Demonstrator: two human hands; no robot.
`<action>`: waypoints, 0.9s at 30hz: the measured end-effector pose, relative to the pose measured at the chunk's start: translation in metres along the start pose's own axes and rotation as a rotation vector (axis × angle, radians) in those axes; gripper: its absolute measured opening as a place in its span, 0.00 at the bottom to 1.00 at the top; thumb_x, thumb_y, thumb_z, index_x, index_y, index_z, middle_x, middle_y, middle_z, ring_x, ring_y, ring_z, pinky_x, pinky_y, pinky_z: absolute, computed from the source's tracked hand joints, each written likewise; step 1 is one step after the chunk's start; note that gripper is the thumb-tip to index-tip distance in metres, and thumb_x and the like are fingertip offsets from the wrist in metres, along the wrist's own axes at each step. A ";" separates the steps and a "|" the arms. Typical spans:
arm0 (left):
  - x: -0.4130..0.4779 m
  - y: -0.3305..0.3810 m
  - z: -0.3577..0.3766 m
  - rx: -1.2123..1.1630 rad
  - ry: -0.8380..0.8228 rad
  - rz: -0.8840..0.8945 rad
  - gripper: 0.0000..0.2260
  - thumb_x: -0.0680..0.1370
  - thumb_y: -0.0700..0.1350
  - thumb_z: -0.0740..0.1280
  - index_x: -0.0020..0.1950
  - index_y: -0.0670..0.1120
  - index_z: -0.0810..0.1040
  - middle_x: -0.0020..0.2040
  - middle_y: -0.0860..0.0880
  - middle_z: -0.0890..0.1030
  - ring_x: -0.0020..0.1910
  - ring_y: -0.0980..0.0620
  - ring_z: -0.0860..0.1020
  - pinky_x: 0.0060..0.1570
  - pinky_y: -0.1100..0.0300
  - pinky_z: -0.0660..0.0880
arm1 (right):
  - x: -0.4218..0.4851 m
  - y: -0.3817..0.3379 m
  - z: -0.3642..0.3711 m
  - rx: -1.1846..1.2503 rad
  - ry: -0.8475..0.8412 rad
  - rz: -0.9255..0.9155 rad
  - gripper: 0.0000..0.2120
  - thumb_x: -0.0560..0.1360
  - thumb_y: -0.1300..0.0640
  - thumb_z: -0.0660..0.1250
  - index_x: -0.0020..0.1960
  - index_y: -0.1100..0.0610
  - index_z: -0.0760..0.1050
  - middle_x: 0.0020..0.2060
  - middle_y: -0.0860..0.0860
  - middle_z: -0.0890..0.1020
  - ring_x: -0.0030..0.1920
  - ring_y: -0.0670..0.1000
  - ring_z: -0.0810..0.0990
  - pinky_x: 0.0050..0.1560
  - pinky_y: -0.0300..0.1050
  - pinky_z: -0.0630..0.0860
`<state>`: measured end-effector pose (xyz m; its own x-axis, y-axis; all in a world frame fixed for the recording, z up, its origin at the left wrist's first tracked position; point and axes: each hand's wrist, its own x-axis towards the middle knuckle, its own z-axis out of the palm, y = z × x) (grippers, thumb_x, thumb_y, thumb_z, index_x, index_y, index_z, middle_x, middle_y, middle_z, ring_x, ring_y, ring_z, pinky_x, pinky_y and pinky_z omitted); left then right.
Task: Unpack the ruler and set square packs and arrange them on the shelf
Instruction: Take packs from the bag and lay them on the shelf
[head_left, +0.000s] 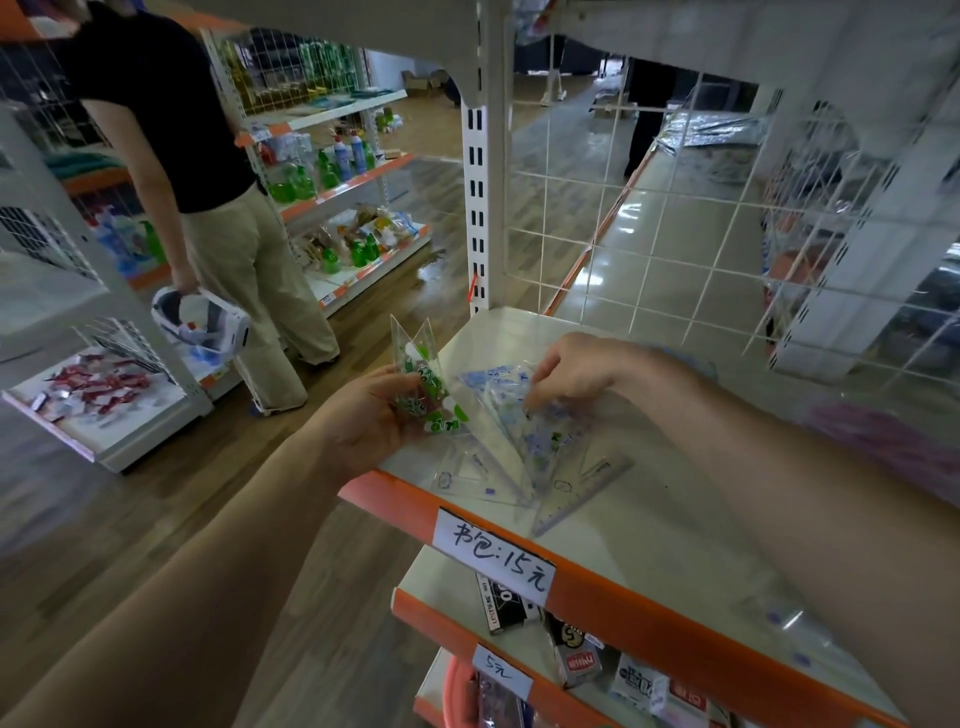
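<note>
My left hand (371, 415) grips a clear pack with green print (423, 384), held upright just off the left end of the white shelf (649, 525). My right hand (569, 371) reaches down onto a clear pack with blue print (511, 402) lying on the shelf, its fingertips pinching the plastic. Under and in front of that pack lie transparent set squares (566, 480), fanned out near the shelf's orange front edge. Another clear pack (784, 621) lies on the shelf below my right forearm.
A handwritten price label (493, 556) sits on the orange shelf edge. Lower shelves hold small boxed goods (576, 660). A wire grid (623, 218) backs the shelf. A person in a black top (208, 171) stands at the left by shelves of bottles.
</note>
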<state>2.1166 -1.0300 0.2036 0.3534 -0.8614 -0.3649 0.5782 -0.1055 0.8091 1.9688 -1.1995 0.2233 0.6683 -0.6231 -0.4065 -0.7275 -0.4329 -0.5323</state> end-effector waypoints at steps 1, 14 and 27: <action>0.000 -0.001 0.000 0.003 -0.003 0.001 0.09 0.79 0.36 0.58 0.58 0.39 0.73 0.51 0.39 0.80 0.45 0.45 0.82 0.46 0.51 0.80 | -0.001 0.002 -0.004 0.127 -0.013 -0.005 0.10 0.70 0.56 0.75 0.49 0.58 0.80 0.41 0.54 0.81 0.39 0.49 0.79 0.41 0.43 0.78; 0.021 0.006 0.036 0.005 -0.131 -0.207 0.21 0.71 0.37 0.65 0.63 0.38 0.72 0.53 0.42 0.79 0.47 0.49 0.78 0.47 0.57 0.79 | 0.001 -0.003 -0.046 0.473 -0.081 -0.022 0.14 0.76 0.61 0.67 0.34 0.55 0.68 0.27 0.50 0.71 0.28 0.46 0.69 0.35 0.40 0.74; 0.040 -0.003 0.027 0.023 0.053 -0.195 0.11 0.79 0.37 0.60 0.61 0.39 0.72 0.48 0.43 0.77 0.39 0.48 0.81 0.43 0.50 0.79 | -0.009 0.003 -0.018 -0.433 0.043 0.090 0.25 0.72 0.47 0.71 0.61 0.62 0.72 0.51 0.55 0.77 0.45 0.53 0.74 0.41 0.42 0.70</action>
<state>2.1091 -1.0771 0.1993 0.2750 -0.7962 -0.5389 0.6229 -0.2794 0.7307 1.9574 -1.2068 0.2384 0.5990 -0.6932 -0.4008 -0.7866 -0.6032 -0.1322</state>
